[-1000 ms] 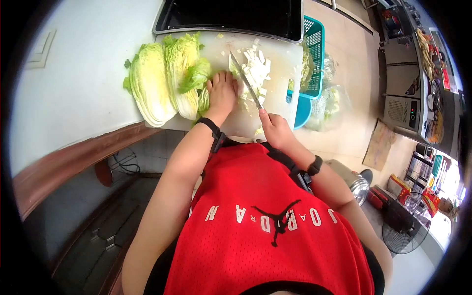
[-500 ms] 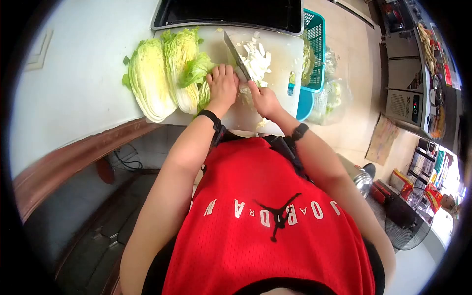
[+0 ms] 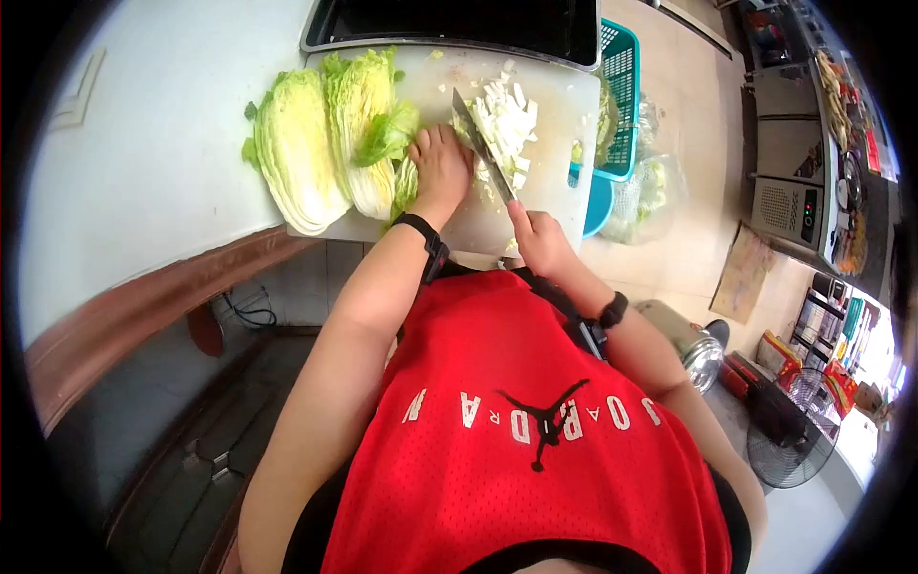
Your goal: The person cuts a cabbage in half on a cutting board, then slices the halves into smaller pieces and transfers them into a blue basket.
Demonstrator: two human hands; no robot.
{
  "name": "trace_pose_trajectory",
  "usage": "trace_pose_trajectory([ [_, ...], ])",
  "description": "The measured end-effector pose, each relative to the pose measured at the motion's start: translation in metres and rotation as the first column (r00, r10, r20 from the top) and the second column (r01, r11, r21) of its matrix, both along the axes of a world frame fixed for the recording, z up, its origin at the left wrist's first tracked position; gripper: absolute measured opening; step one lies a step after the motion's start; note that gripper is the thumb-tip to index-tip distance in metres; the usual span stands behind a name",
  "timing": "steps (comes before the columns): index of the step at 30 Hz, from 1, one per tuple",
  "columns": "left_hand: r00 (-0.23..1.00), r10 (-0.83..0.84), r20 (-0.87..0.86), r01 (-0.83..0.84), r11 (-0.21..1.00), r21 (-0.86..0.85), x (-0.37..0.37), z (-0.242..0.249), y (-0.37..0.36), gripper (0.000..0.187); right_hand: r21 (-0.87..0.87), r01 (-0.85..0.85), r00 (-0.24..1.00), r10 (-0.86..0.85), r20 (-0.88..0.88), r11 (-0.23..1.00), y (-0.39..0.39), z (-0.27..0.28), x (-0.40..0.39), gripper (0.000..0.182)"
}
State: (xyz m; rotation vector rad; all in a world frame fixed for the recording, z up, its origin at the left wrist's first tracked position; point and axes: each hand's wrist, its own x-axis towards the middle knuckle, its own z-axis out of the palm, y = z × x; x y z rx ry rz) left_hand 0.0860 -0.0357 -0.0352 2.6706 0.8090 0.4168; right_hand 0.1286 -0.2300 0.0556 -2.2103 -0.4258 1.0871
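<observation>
My right hand (image 3: 545,244) grips the handle of a kitchen knife (image 3: 486,148), its blade pointing away from me between my left hand and a pile of chopped napa cabbage (image 3: 510,117). Bent over a piece of napa cabbage beside the blade, the fingers of my left hand (image 3: 443,170) hide most of that piece. To the left lie a large napa cabbage half (image 3: 296,158) and another cabbage piece (image 3: 363,105) with a loose curled leaf (image 3: 388,134). All this is on or at the edge of a white cutting board (image 3: 557,124).
A black-bottomed metal tray (image 3: 459,24) stands behind the board. Off the right edge are a teal basket (image 3: 623,100), a blue container (image 3: 599,206) and a clear plastic bag (image 3: 660,191) with greens. A wooden table edge (image 3: 163,297) runs at left.
My right hand has drawn the knife back toward me and slightly right. My left hand stays over the cabbage piece, and the view has shifted a little.
</observation>
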Motion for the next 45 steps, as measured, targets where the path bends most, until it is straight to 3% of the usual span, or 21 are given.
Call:
trace_pose_trajectory([
  [2, 1.000, 0.000, -0.004, 0.000, 1.000, -0.016, 0.000, 0.001, -0.002, 0.024, 0.004, 0.015, 1.000, -0.015, -0.022, 1.000, 0.008, -0.017, 0.002, 0.069],
  [5, 1.000, 0.006, -0.011, -0.006, 1.000, 0.005, -0.001, 0.000, 0.002, 0.025, 0.083, 0.004, 0.994, -0.013, 0.111, 0.997, 0.030, -0.050, 0.008, 0.074],
  [6, 1.000, 0.011, -0.017, -0.011, 1.000, 0.005, -0.001, -0.001, 0.003, 0.025, 0.086, 0.005, 0.994, -0.015, 0.110, 0.996, 0.040, -0.044, 0.014, 0.074],
  [8, 1.000, 0.008, -0.026, -0.008, 1.000, -0.001, -0.003, -0.003, -0.001, 0.024, -0.004, 0.049, 0.997, -0.049, -0.061, 0.999, 0.053, -0.021, 0.025, 0.078],
  [10, 0.998, 0.020, 0.062, -0.018, 1.000, -0.023, -0.003, -0.004, 0.004, 0.023, 0.031, 0.030, 0.999, -0.029, -0.039, 0.999, 0.050, -0.022, 0.031, 0.079],
  [12, 0.994, 0.012, 0.108, -0.009, 0.999, -0.033, -0.005, -0.007, 0.009, 0.022, 0.045, 0.123, 0.988, -0.118, -0.099, 0.991, 0.038, -0.018, 0.027, 0.073],
  [15, 0.988, 0.024, 0.152, -0.014, 0.997, -0.072, -0.005, -0.018, 0.009, 0.021, 0.108, 0.061, 0.998, -0.058, -0.034, 0.992, 0.012, -0.013, 0.019, 0.070],
  [18, 0.983, 0.053, 0.175, -0.035, 0.994, -0.099, -0.006, -0.013, 0.007, 0.021, 0.006, 0.043, 0.996, -0.043, -0.073, 0.999, 0.006, 0.021, 0.005, 0.070],
  [24, 0.981, 0.096, 0.170, -0.082, 0.993, -0.089, -0.003, -0.009, 0.004, 0.017, 0.050, -0.025, 0.999, 0.023, 0.044, 0.998, 0.010, -0.026, -0.011, 0.072],
  [26, 0.980, 0.089, 0.179, -0.078, 0.994, -0.071, -0.003, -0.015, 0.003, 0.016, -0.039, -0.053, 0.997, 0.055, 0.056, 0.998, 0.029, -0.042, -0.005, 0.074],
  [27, 0.977, 0.090, 0.192, -0.073, 0.993, -0.097, -0.002, -0.020, 0.005, 0.016, 0.094, -0.080, 0.972, 0.056, 0.230, 0.992, 0.034, -0.075, -0.007, 0.077],
  [28, 0.974, 0.092, 0.205, -0.068, 0.990, -0.122, -0.003, -0.020, 0.007, 0.016, 0.101, -0.079, 0.972, 0.054, 0.228, 0.992, 0.045, -0.075, -0.001, 0.077],
  [31, 0.981, 0.062, 0.183, -0.035, 0.989, -0.144, -0.005, -0.012, 0.007, 0.018, 0.070, 0.102, 0.993, -0.097, -0.072, 0.992, 0.065, -0.044, 0.011, 0.075],
  [36, 0.984, 0.005, 0.177, 0.014, 0.995, -0.102, -0.005, 0.030, 0.002, 0.031, 0.067, 0.118, 0.978, -0.104, -0.183, 0.991, 0.044, -0.036, 0.025, 0.076],
  [39, 0.964, -0.017, 0.265, 0.065, 0.983, -0.171, -0.001, 0.060, 0.006, 0.048, 0.081, 0.173, 0.910, -0.128, -0.393, 0.982, 0.028, -0.034, 0.032, 0.066],
  [41, 0.954, -0.263, -0.146, 0.247, 0.962, -0.114, -0.006, 0.094, 0.020, 0.089, 0.094, 0.186, 0.900, -0.131, -0.416, 0.978, 0.022, -0.036, 0.034, 0.066],
  [42, 0.954, -0.262, -0.148, 0.248, 0.963, -0.107, -0.007, 0.095, 0.028, 0.089, 0.104, 0.195, 0.889, -0.130, -0.439, 0.975, 0.020, -0.038, 0.034, 0.065],
  [44, 0.783, -0.320, -0.534, 0.418, 0.906, 0.069, -0.004, 0.091, 0.048, 0.127, 0.128, 0.192, 0.885, -0.115, -0.451, 0.973, 0.015, -0.042, 0.033, 0.065],
  [45, 0.674, -0.276, -0.685, 0.446, 0.891, 0.079, 0.000, 0.092, 0.052, 0.139, 0.143, 0.193, 0.881, -0.108, -0.460, 0.971, 0.014, -0.040, 0.034, 0.064],
])
